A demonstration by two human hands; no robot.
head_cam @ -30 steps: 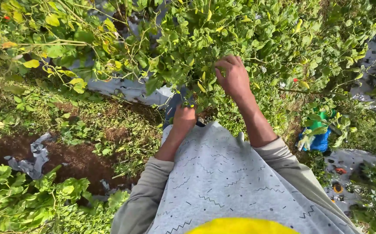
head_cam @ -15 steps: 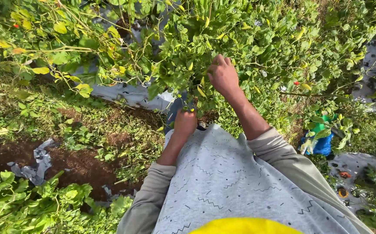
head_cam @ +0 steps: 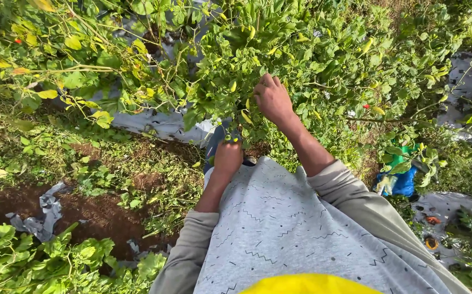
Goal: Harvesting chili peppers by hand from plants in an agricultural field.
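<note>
The right hand reaches into the leafy chilli plant far ahead, fingers curled among the stems; what it grips cannot be told. The left hand is lower and nearer, closed into a loose fist just under hanging yellow-green pods. Grey plastic mulch lies beneath the plant, and a blue-green bag sits to the right.
</note>
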